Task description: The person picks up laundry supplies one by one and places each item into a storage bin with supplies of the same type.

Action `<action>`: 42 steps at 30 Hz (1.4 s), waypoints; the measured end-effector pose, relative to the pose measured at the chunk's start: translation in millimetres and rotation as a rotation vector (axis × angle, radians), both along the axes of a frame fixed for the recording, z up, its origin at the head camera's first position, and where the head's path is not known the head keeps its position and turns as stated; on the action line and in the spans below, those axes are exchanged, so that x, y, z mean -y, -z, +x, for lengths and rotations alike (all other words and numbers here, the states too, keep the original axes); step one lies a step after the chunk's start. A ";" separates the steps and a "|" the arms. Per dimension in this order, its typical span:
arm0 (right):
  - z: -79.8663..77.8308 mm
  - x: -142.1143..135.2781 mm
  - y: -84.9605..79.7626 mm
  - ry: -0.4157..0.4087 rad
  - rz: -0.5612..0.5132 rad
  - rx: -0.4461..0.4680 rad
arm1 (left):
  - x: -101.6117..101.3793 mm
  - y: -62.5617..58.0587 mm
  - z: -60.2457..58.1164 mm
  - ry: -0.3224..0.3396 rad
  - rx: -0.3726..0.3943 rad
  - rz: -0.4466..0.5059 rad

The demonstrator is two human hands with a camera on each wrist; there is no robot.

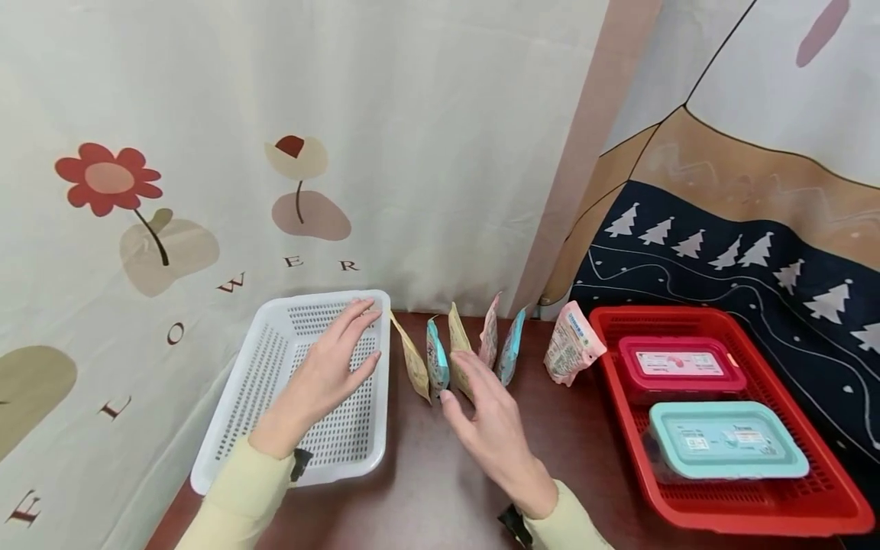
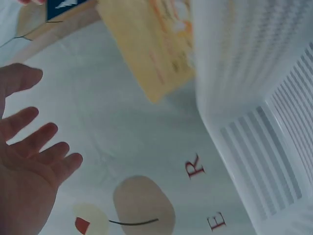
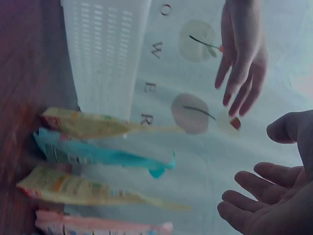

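My left hand hovers over the white basket, its fingers extended and nothing in them. Above the row of snack pouches is my right hand, fingers loosely spread and holding nothing. The upright row runs from a yellow pouch beside the basket to a blue pouch, a second yellow pouch, a pink pouch and another blue pouch. In the right wrist view, a gap shows between the right hand and the pouches.
A separate pink pouch stands near the red basket. Inside that basket lie a box with a dark pink lid and one with a mint lid. A printed curtain hangs behind the brown table.
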State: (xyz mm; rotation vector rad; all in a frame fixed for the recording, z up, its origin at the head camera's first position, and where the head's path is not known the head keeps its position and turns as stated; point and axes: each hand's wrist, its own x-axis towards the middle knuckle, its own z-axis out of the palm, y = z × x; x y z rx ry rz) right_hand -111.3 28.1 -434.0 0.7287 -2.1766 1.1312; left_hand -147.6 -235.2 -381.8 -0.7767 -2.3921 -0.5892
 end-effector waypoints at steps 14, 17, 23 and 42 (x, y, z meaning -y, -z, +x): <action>-26.5 50.7 -2.7 -0.003 0.118 -0.037 | 22.0 17.1 -44.3 0.073 0.055 -0.190; -30.6 55.5 -3.9 0.025 0.148 -0.053 | 20.3 17.1 -52.2 0.093 0.075 -0.206; -37.6 63.0 -6.1 0.111 0.209 -0.049 | 15.6 19.8 -64.7 0.118 0.130 -0.264; -50.3 81.5 10.4 0.298 0.503 -0.085 | 6.1 35.4 -92.9 0.201 0.062 -0.466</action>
